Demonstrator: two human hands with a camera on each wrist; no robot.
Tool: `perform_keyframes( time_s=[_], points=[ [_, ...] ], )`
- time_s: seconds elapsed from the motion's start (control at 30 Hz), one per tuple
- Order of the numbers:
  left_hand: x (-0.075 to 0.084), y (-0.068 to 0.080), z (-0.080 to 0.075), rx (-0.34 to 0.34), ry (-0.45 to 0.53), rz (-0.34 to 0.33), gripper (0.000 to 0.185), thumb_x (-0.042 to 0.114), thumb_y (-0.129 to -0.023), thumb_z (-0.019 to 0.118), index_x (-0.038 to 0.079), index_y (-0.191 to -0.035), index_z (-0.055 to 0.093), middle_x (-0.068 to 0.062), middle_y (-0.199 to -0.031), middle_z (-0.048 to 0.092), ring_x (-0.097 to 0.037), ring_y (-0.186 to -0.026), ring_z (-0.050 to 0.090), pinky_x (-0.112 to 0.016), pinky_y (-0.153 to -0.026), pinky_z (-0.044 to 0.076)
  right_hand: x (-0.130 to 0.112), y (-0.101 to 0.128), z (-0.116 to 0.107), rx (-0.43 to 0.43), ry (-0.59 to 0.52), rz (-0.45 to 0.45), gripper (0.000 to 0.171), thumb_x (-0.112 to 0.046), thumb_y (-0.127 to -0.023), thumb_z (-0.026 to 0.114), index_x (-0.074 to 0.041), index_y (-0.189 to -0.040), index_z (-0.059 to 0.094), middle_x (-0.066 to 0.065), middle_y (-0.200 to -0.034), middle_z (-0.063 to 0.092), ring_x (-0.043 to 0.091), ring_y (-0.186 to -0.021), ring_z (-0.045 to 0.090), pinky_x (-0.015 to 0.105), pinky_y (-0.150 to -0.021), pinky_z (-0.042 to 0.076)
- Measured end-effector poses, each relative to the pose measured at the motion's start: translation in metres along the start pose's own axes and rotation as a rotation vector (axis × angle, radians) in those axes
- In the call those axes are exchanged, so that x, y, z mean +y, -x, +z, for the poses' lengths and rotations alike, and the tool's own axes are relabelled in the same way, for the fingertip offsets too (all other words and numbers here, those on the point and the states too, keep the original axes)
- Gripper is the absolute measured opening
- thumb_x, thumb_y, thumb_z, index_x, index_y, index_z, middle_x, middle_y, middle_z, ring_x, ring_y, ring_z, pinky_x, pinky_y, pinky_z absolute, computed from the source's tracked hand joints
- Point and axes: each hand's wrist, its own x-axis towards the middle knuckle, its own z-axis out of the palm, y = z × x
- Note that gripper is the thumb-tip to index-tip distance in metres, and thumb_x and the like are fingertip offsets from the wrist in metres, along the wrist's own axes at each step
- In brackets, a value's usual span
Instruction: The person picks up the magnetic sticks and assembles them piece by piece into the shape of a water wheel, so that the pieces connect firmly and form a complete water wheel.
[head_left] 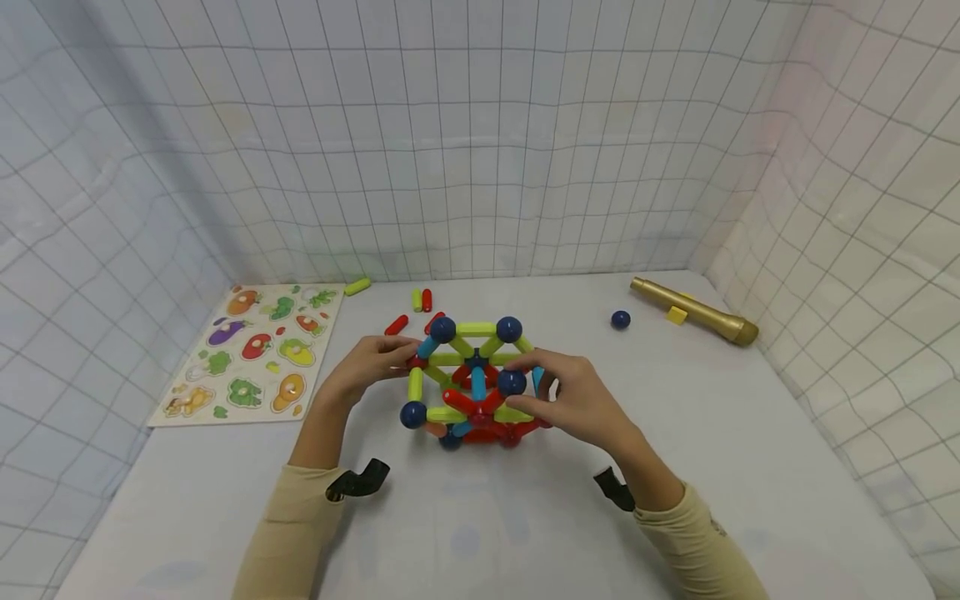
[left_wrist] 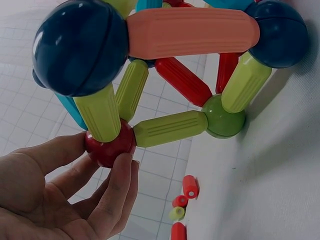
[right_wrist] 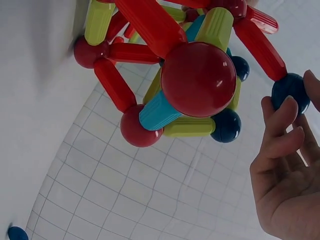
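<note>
**Two hands on a rod-and-ball frame at mid-bench**

Nearest us, two beige sleeves reach forward over a pale bench, each wrist carrying a black strap. We see the bench walled on three sides by white sheeting printed with a dark grid.

Our left hand meets the frame on its left side; the left wrist view shows thumb and fingers pinching a red ball at one joint. Our right hand curls round the frame's right side, and in the right wrist view its fingers close on a dark blue ball.

The frame stands on the bench in the middle, between the hands. It is a cage of green, red, blue and one orange rod joined by balls; its longer side runs left to right across our view, with a green rod lying level along the top between two dark blue balls. Its far lower joints are hidden behind the near rods, and the right palm covers part of its right end.

Beyond it lie loose rods in red and green. Further left rests a vegetable peg puzzle. To the far right we see a lone dark blue ball and a gold tube angled toward the corner.
</note>
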Motion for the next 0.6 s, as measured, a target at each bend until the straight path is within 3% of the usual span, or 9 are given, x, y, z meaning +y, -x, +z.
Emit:
perform_keyframes(
  time_s=[0.6],
  points=[
    [0.0009,0.0007,-0.0011,-0.010,0.002,0.007,0.043,0.029,-0.101,0.052,-0.001,-0.132,0.057,-0.017,-0.123,0.064,-0.012,-0.100,0.065,-0.031,-0.096,0.053,0.0027,-0.0002,-0.0045,-0.009,0.023,0.027,0.043,-0.027,-0.084,0.077,-0.016,-0.124,0.063,-0.002,-0.116,0.069,0.009,-0.071,0.060,0.022,-0.054,0.051]
  ],
)
